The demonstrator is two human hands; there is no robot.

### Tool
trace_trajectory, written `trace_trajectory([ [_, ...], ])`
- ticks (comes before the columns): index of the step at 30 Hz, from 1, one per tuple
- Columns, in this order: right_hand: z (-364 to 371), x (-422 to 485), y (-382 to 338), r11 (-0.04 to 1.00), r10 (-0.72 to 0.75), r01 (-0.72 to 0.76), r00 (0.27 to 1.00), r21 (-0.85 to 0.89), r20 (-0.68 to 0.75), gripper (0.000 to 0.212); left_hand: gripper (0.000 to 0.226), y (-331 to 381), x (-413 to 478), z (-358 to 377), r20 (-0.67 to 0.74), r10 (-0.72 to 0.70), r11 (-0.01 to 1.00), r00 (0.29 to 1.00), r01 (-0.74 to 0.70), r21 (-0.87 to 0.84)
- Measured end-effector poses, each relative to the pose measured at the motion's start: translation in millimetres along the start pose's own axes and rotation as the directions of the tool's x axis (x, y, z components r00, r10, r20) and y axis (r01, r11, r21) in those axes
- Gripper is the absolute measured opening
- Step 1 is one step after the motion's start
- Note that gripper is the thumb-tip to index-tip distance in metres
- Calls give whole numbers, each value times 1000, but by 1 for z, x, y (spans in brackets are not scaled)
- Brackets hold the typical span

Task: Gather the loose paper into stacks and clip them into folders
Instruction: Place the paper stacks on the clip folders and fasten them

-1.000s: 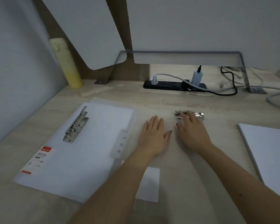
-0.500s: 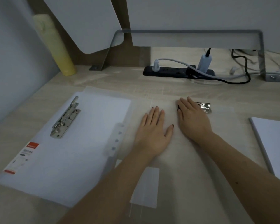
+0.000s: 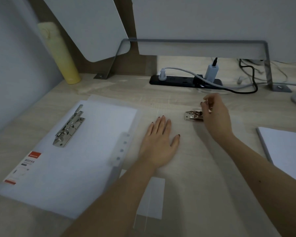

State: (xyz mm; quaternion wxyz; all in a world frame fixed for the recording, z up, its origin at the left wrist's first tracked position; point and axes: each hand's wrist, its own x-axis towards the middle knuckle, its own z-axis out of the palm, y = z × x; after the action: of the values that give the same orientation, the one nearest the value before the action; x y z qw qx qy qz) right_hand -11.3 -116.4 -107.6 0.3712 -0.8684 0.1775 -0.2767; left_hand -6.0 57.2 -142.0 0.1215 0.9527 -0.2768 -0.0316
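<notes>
Though well apart, two clips (image 3: 69,127) (image 3: 193,115)

Yellow bottle (image 3: 58,53), black power strip (image 3: 184,82), silver clip (image 3: 193,115)

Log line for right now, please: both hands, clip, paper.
left hand flat on folder cover | right hand raised, fingers curled at metal clip, grip unclear | paper stack at right, not yet clipped

Left hand (image 3: 158,142) lies flat on the translucent folder (image 3: 195,161), centre frame. Right hand (image 3: 215,115) pinches the metal clip (image 3: 193,115) beside it.
</notes>
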Motion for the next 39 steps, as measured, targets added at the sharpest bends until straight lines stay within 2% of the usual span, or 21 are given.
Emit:
trace_trajectory([
  [3,-16,10,7,972,191,-183,981,149,-42,24,62,-2,0,-3,28,10,1000,1000,-10,6],
  [6,-38,9,24,954,291,-285,956,91,-50,29,62,-4,0,-5,57,24,1000,998,-24,-1],
  [10,-86,-1,41,949,315,-312,945,44,-91,29,62,-7,0,-6,76,42,999,996,-44,23],
  [19,-171,-71,66,919,373,-374,927,-120,-35,29,62,-2,-1,-10,125,32,998,992,-38,47],
  [22,-185,-92,71,916,350,-349,936,-196,-30,28,58,15,-10,-16,41,4,996,999,0,-87],
  [24,-191,-102,75,903,317,-310,948,-298,-24,26,53,45,-22,-19,-70,40,973,997,-55,-224],
  [26,-195,-111,78,882,283,-266,959,-389,-14,24,49,87,-36,-20,-58,105,893,993,-120,-433],
  [27,-196,-116,80,873,274,-249,962,-420,-1,24,47,110,-43,-20,16,141,817,990,-107,-567],
  [29,-198,-123,83,846,289,-240,957,-476,31,24,49,150,-53,-19,195,216,629,957,17,-778],
  [30,-198,-125,85,836,295,-231,954,-498,52,24,51,165,-56,-18,276,226,554,934,110,-825],
  [32,-198,-127,86,831,299,-220,951,-512,76,25,52,185,-57,-20,436,209,374,875,341,-863],
  [35,-201,-125,84,826,311,-222,946,-518,91,25,34,197,-52,-28,604,161,54,781,604,-795],
  [37,-202,-124,84,825,302,-210,949,-525,94,25,30,199,-45,-30,679,139,-45,721,690,-723],
  [39,-201,-124,83,821,301,-203,948,-534,101,26,46,200,-38,-29,723,152,-55,674,736,-675],
])
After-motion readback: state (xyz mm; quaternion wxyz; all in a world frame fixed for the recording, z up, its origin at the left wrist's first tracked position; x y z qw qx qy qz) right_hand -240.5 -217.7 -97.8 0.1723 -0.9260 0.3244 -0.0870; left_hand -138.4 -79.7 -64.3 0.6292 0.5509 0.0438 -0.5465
